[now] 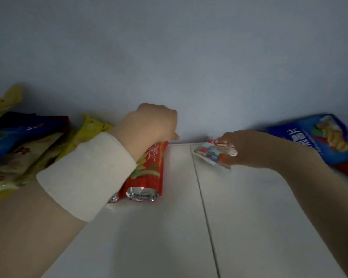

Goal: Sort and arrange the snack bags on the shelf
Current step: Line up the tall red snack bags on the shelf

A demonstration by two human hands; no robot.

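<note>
Two red tube-shaped snack packs [149, 173] with silver ends lie side by side on the white shelf [169, 227], pointing toward the back wall. My left hand [151, 125], a white wristband on its wrist, rests curled over their far end. To the right, my right hand [243, 147] pinches a small white and red snack packet [211, 153] just above the shelf near the wall. A blue chip bag [317, 141] lies at the far right, behind my right forearm.
A heap of yellow, blue and pale snack bags [24, 145] fills the left end of the shelf. A seam [205, 207] runs front to back between two shelf boards. The pale wall [189, 67] closes the back.
</note>
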